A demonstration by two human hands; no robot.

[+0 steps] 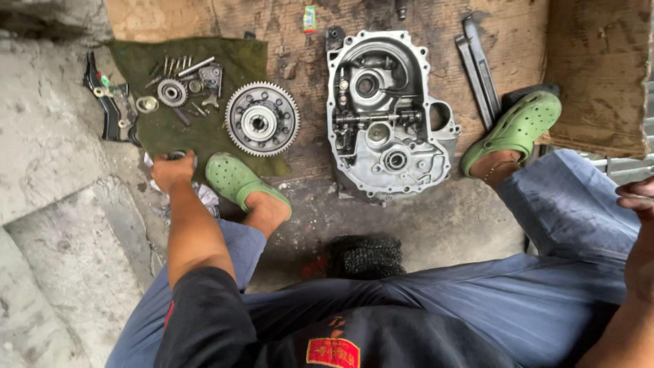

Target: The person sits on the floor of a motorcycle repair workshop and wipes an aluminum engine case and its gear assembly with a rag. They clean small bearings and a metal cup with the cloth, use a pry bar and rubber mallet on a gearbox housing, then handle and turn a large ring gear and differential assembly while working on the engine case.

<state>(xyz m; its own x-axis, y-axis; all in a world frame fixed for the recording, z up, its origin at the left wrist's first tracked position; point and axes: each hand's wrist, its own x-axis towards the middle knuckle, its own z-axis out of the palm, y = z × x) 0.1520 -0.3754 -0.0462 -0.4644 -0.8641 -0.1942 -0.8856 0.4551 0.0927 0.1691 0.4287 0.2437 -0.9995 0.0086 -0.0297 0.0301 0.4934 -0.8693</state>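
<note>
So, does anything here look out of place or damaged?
Nothing looks damaged. The small parts and large gear lie orderly on the green cloth. Only a red stain marks the floor near the black pad.

We have open floor (436,225) near us, between the green shoes (235,178). Far off, the gear wheel (262,118) and engine cover (385,112) block the way, with small parts (178,85) crowding the cloth (225,58) at far left.
</note>
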